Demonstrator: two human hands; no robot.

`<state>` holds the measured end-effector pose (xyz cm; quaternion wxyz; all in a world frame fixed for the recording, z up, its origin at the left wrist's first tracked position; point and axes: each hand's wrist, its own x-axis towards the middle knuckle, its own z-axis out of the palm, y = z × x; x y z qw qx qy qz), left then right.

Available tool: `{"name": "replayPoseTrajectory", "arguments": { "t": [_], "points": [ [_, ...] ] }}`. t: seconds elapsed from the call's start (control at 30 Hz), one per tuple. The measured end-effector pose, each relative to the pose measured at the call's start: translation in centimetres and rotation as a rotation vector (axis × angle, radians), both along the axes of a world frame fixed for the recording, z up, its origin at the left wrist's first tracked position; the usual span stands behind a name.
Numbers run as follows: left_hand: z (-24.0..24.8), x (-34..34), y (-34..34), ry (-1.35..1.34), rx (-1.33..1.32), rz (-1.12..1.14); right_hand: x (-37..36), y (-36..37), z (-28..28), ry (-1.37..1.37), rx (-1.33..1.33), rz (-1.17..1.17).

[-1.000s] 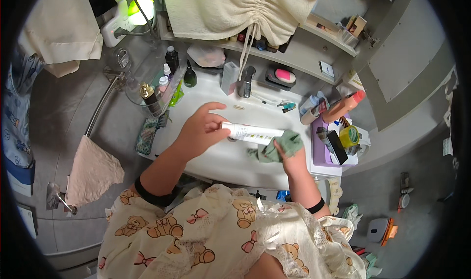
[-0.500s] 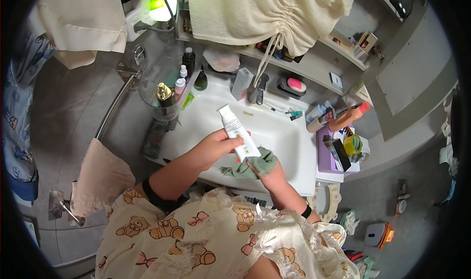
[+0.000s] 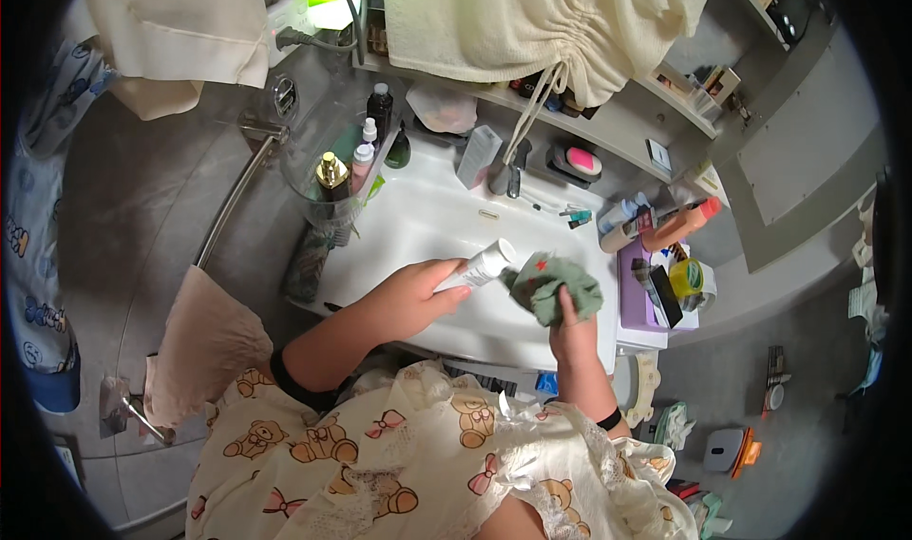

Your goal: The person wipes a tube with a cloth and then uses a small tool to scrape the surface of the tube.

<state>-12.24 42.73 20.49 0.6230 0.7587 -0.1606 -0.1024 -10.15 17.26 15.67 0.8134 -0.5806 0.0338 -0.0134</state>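
Note:
Over the white sink [image 3: 418, 184], my left hand [image 3: 425, 296] is closed around a white bottle [image 3: 480, 265], its capped end tilted up and to the right. My fingers cover the bottle's lower part. To the right of it, my right hand [image 3: 573, 329] grips a crumpled green cloth [image 3: 556, 288] with small red marks on it. The thumb presses the cloth from the near side. A narrow gap lies between the bottle's cap and the cloth.
Behind the sink stand a dark faucet [image 3: 509, 174] and a clear box [image 3: 479, 157]. Bottles fill a transparent caddy [image 3: 328, 212] on the left. A purple basket [image 3: 643, 298] holds items at right. A pink towel [image 3: 204, 345] hangs on a metal rail.
The green cloth has come away from the bottle and moved right with my right hand. My left hand has turned the bottle so its cap now points right.

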Motion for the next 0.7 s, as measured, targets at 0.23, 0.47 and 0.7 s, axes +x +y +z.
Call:
{"name": "replayPoseTrajectory", "arguments": {
  "t": [0.23,0.47,0.7],
  "points": [
    [1.1,-0.3,-0.7,-0.073,0.322,-0.142,-1.8,3.2,6.0,-0.140,-0.261,0.276],
    [0.7,-0.2,-1.9,-0.060,0.260,-0.179,-2.0,3.6,6.1,-0.350,-0.724,0.113],
    [1.4,0.6,-3.5,-0.054,0.320,-0.234,-1.7,1.3,5.4,-0.634,-0.882,-0.083]
  ]
}}
